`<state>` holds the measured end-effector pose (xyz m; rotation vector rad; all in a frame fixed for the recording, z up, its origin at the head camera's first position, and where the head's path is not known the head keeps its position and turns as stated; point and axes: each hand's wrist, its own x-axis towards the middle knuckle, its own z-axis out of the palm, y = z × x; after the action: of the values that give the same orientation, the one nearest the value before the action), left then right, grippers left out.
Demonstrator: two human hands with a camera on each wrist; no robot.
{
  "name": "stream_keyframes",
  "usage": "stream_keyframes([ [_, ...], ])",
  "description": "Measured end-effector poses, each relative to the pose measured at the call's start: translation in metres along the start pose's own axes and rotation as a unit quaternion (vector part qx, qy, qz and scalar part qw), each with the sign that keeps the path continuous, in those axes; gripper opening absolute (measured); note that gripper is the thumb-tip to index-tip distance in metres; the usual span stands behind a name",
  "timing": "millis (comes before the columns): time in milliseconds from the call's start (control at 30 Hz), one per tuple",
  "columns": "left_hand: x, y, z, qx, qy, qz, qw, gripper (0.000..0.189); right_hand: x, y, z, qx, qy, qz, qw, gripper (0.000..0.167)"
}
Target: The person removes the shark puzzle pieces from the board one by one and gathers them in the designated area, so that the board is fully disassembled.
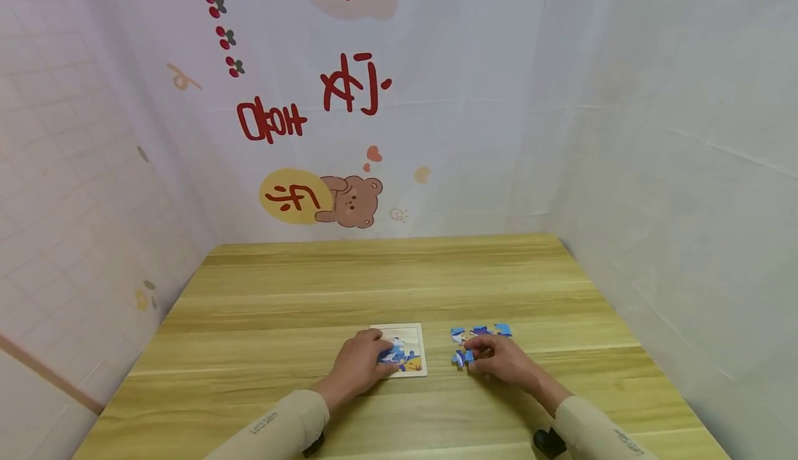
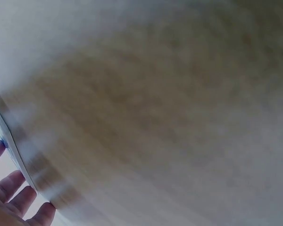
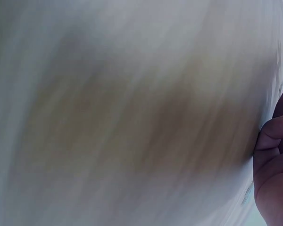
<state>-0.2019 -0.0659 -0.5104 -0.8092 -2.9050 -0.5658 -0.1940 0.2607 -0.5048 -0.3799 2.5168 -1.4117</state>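
Observation:
A small square jigsaw board [image 1: 421, 349] with a pale rim lies on the table, partly filled with blue, white and orange pieces. My left hand [image 1: 359, 363] rests over its left side, thumb near the lower edge; its fingertips [image 2: 46, 209] lie along the board's edge in the left wrist view. To the right, my right hand [image 1: 506, 359] reaches over loose pieces with bent fingers. Its thumb and index finger pinch a blue puzzle piece [image 1: 470, 356]. The right wrist view shows curled fingers [image 3: 276, 129] at its edge, the piece itself hidden.
Several loose blue and purple pieces [image 1: 480, 330] lie just beyond my right hand, with one corner piece [image 1: 503, 329] at the far right. The wooden table [image 1: 280, 294] meets a printed white curtain [image 1: 461, 134] at the back and sides.

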Motion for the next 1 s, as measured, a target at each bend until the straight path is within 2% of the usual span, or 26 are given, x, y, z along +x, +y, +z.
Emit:
stream_keyframes([
  [300,-0.003,-0.002,-0.003,-0.006,-0.004,0.002,1.0000,0.044,-0.019,0.023,-0.034,0.044,-0.007,0.046,0.9979,0.035],
  [500,-0.003,-0.002,-0.003,-0.009,-0.010,-0.003,0.9999,0.045,-0.029,0.033,-0.054,0.039,-0.011,0.055,0.9977,0.039],
  [700,-0.002,-0.002,-0.001,-0.010,-0.011,-0.007,0.9999,0.045,-0.030,0.039,-0.065,0.027,-0.006,0.068,0.9973,0.039],
  [1000,0.000,-0.001,-0.001,-0.014,-0.010,-0.005,0.9998,0.045,-0.027,0.042,-0.068,-0.011,-0.003,0.039,0.9992,0.034],
])
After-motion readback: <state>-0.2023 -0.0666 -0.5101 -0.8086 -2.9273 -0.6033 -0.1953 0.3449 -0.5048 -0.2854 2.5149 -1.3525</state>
